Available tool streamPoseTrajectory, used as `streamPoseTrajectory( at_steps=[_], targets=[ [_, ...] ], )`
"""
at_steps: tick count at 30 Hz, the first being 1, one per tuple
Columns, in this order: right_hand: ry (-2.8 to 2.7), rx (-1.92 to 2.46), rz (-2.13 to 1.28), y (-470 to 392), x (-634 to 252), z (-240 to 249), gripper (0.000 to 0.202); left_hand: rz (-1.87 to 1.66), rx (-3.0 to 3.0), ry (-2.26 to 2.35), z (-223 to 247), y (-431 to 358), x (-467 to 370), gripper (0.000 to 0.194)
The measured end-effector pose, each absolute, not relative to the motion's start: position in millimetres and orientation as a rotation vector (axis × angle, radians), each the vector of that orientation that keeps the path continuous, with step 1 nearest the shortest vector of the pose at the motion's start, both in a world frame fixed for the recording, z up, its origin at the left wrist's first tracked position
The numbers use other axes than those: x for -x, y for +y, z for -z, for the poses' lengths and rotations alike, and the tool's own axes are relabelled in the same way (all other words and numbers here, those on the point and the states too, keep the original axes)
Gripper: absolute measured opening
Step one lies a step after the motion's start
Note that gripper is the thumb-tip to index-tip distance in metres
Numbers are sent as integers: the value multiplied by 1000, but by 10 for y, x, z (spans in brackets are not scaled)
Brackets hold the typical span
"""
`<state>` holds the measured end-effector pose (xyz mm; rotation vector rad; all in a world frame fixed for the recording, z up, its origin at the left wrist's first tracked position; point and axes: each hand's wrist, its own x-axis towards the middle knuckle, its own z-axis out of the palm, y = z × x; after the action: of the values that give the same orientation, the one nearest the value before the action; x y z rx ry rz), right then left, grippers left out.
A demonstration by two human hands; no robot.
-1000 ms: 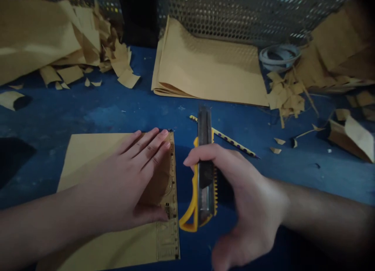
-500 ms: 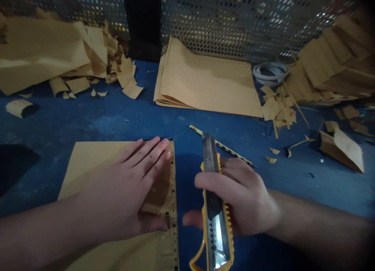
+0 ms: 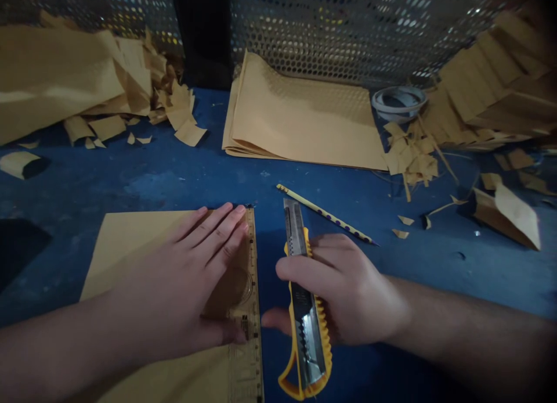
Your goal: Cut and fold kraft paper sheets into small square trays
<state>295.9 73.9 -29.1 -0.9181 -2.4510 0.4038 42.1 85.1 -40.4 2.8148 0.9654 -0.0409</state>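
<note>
My left hand (image 3: 187,281) lies flat with fingers stretched out, pressing a clear ruler (image 3: 256,356) along the right edge of a brown paper sheet (image 3: 130,229). The palm covers part of both. To the right, my right hand (image 3: 348,287) is wrapped round a yellow and metal utility knife (image 3: 308,321), its tip pointing away from me. The knife is apart from the ruler and the sheet, just right of their edge. A yellow pencil with dark dots (image 3: 331,217) lies on the blue table beyond the knife.
Folded brown paper (image 3: 300,118) lies against a perforated metal panel (image 3: 313,37). Beside it is a roll of tape (image 3: 398,104). Paper scraps (image 3: 191,133) are heaped at the back left, and stacked paper strips (image 3: 483,89) at the back right. A curled paper piece (image 3: 509,211) lies right.
My right hand has brought the knife slightly left, closer to the ruler, and its tip has tilted. The left hand keeps its place on the ruler. The view has shifted a little.
</note>
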Motion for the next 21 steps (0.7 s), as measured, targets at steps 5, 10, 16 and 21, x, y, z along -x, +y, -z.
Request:
streamPoseTrajectory(
  at_steps=[5, 10, 16, 21],
  targets=[
    [-2464, 899, -440, 740, -2960, 291, 37, 24, -2811, 961, 418, 845, -418, 115],
    [-2440, 885, -473, 740, -2971, 300, 32, 24, -2805, 967, 422, 847, -411, 113],
    [-2406, 949, -419, 755, -2943, 307, 33, 17, -2822, 944, 401, 861, -420, 115],
    [-2404, 1064, -357, 718, -2871, 259, 29, -14, -2796, 956, 408, 870, -421, 115]
  ],
)
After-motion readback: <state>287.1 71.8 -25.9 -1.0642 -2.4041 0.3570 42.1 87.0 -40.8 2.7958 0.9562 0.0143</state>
